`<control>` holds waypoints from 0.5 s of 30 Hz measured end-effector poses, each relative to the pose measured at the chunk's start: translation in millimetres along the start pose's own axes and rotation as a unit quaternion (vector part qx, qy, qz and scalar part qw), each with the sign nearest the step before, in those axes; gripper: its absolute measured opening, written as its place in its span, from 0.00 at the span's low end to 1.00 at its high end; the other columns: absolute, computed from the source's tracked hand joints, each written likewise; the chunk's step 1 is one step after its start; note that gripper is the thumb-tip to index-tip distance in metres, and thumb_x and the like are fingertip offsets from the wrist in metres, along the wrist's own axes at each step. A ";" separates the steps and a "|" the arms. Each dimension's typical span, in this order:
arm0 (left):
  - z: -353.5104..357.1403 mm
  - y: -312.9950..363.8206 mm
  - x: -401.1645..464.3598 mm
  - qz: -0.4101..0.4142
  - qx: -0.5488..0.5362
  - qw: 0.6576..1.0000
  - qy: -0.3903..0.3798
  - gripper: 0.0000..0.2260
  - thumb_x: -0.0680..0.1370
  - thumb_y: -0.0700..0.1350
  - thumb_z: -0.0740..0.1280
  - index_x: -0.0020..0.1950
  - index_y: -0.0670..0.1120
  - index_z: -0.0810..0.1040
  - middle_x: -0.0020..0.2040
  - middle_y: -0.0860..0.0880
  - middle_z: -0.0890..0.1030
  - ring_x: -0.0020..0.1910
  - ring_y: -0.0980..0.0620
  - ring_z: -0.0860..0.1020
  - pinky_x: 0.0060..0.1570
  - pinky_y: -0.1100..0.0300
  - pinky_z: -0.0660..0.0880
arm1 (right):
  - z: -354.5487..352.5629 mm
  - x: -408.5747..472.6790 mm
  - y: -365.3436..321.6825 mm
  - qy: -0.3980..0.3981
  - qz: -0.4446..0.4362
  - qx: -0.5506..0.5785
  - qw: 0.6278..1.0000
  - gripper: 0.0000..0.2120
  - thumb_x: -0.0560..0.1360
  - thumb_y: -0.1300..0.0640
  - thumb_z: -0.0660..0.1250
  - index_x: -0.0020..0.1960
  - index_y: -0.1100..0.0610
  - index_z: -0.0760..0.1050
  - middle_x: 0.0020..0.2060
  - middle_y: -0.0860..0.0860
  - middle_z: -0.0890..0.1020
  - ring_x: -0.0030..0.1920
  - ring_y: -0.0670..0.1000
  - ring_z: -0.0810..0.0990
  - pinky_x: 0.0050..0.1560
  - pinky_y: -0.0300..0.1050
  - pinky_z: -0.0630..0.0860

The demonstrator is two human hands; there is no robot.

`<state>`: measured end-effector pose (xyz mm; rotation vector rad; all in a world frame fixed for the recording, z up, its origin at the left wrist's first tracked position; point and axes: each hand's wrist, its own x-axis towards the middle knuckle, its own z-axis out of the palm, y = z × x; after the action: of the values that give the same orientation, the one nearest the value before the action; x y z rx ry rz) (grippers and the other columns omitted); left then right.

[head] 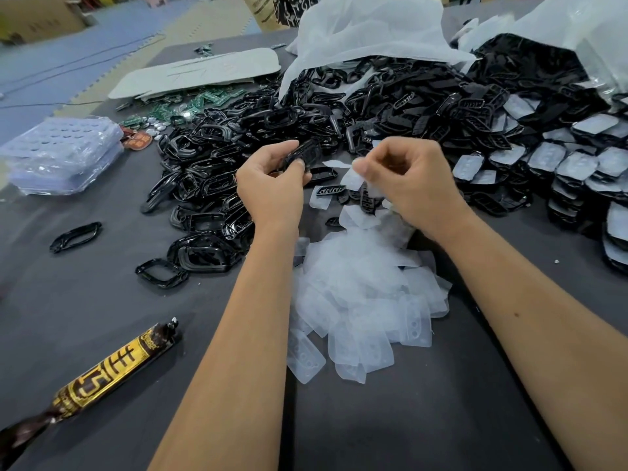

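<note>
Left hand (272, 185): fingers (275, 151) curled round one black shell (302, 154), held above the middle of the counter (102, 300), just clear of the shell heap (210, 171). The shell is tilted toward the right hand, probably to present its open face for fitting.

Right hand (407, 185): thumb and forefinger closed in a narrow pinch on one clear pad (353, 180), other fingers loosely curled. The pad hangs just beside the shell; I cannot tell whether they touch. A corner pinch likely leaves most of the pad free to seat in the shell.

Judgement: the step in hand is pairing pad with shell, not yet seated.

Layout seems to suit the work:
- Pad pile (356, 283) lies between the forearms toward the near edge, under the right hand for short picks.
- The shell heap spreads from mid-counter to the far side, within left-hand reach.
- Shells with pads fitted (577, 164) are stacked in rows at the right edge, apart from raw stock.
- Green boards (190, 107) and round cells lie beyond the heap toward the far left, probably for another stage.
- Tray stack (64, 154) sits at the left edge.
- One stray frame (76, 236) lies alone, left of the heap.
- White bags (367, 32) lie open at the far edge, shells spilling out.
- Snack bar (112, 372) lies near the near-left corner, unrelated.
</note>
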<state>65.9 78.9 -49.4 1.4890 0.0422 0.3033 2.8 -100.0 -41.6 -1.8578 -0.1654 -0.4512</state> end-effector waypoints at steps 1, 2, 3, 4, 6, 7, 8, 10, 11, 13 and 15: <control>0.4 1.5 -0.6 -0.006 -0.006 1.000 -0.010 0.13 0.75 0.30 0.71 0.50 0.47 0.87 0.47 0.44 0.86 0.36 0.55 0.85 0.43 0.57 0.83 | -0.6 0.8 -0.3 0.019 0.012 0.054 0.998 0.12 0.79 0.53 0.75 0.43 0.61 0.81 0.31 0.53 0.82 0.30 0.50 0.75 0.32 0.42 0.73; 0.9 2.8 -1.6 -0.011 -0.013 1.000 -0.022 0.13 0.76 0.29 0.71 0.50 0.46 0.87 0.47 0.43 0.86 0.35 0.54 0.85 0.42 0.59 0.82 | -0.7 2.0 -0.6 0.028 0.027 0.096 0.995 0.10 0.79 0.54 0.74 0.46 0.61 0.82 0.34 0.53 0.83 0.32 0.50 0.77 0.33 0.42 0.75; 1.4 3.7 -2.6 -0.015 -0.017 0.999 -0.034 0.13 0.76 0.29 0.70 0.50 0.45 0.87 0.46 0.42 0.85 0.35 0.53 0.84 0.41 0.61 0.81 | -0.5 2.7 -0.6 0.030 0.044 0.125 0.991 0.07 0.80 0.57 0.74 0.49 0.62 0.83 0.37 0.54 0.85 0.34 0.51 0.78 0.36 0.42 0.77; 2.1 4.0 -3.5 -0.016 -0.017 0.999 -0.045 0.13 0.76 0.29 0.70 0.50 0.45 0.87 0.45 0.43 0.85 0.35 0.53 0.84 0.41 0.61 0.81 | 0.0 3.0 0.8 0.028 0.059 0.143 0.988 0.05 0.80 0.59 0.73 0.51 0.61 0.84 0.40 0.56 0.86 0.37 0.50 0.80 0.39 0.43 0.79; 3.1 3.8 -4.5 -0.014 -0.012 0.998 -0.059 0.13 0.76 0.29 0.71 0.50 0.45 0.87 0.43 0.44 0.84 0.35 0.54 0.84 0.41 0.61 0.81 | 1.4 2.1 3.8 0.021 0.081 0.160 0.984 0.06 0.79 0.66 0.72 0.54 0.59 0.84 0.44 0.57 0.86 0.41 0.49 0.82 0.45 0.44 0.80; 3.5 3.6 -4.7 -0.013 -0.010 0.998 -0.063 0.13 0.76 0.29 0.71 0.50 0.45 0.87 0.42 0.43 0.83 0.36 0.54 0.84 0.42 0.61 0.81 | 1.9 1.5 4.9 0.016 0.082 0.160 0.984 0.09 0.78 0.68 0.71 0.55 0.59 0.84 0.44 0.57 0.86 0.43 0.50 0.83 0.46 0.44 0.81; 3.9 3.5 -4.9 -0.012 -0.009 0.998 -0.067 0.13 0.76 0.29 0.71 0.50 0.45 0.87 0.43 0.40 0.83 0.37 0.53 0.84 0.42 0.61 0.82 | 2.2 1.3 5.4 0.015 0.079 0.158 0.984 0.10 0.77 0.70 0.71 0.55 0.59 0.84 0.43 0.57 0.86 0.43 0.50 0.83 0.46 0.44 0.81; 4.2 3.5 -5.0 -0.008 -0.006 0.997 -0.073 0.13 0.76 0.29 0.71 0.49 0.46 0.87 0.47 0.35 0.84 0.38 0.52 0.84 0.42 0.61 0.82 | 3.0 0.6 4.4 0.019 0.075 0.159 0.984 0.10 0.76 0.70 0.73 0.54 0.60 0.84 0.41 0.56 0.85 0.42 0.52 0.84 0.46 0.44 0.83; 4.0 3.5 -4.8 -0.007 -0.005 0.997 -0.078 0.13 0.76 0.29 0.71 0.48 0.46 0.87 0.47 0.35 0.84 0.38 0.52 0.84 0.42 0.61 0.82 | 3.7 0.4 4.2 0.024 0.077 0.162 0.983 0.08 0.75 0.70 0.74 0.53 0.61 0.84 0.40 0.56 0.85 0.41 0.52 0.84 0.46 0.44 0.83; 3.7 2.9 -4.9 -0.009 -0.002 0.995 -0.100 0.13 0.75 0.29 0.71 0.49 0.46 0.87 0.44 0.41 0.86 0.37 0.52 0.84 0.42 0.61 0.81 | 5.7 -0.3 3.8 0.045 0.080 0.165 0.982 0.06 0.74 0.69 0.76 0.48 0.61 0.83 0.38 0.56 0.85 0.39 0.53 0.84 0.45 0.45 0.83; 4.2 1.8 -5.8 -0.012 0.002 0.991 -0.130 0.13 0.75 0.29 0.71 0.49 0.46 0.87 0.41 0.47 0.87 0.36 0.53 0.85 0.41 0.62 0.81 | 7.8 -0.7 3.7 0.073 0.081 0.165 0.980 0.06 0.74 0.68 0.77 0.44 0.60 0.83 0.36 0.56 0.85 0.37 0.54 0.85 0.44 0.45 0.83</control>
<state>60.9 73.6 -48.2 1.5197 -0.1482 0.0877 5.2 -93.9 -47.2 -1.4942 0.0105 -0.4177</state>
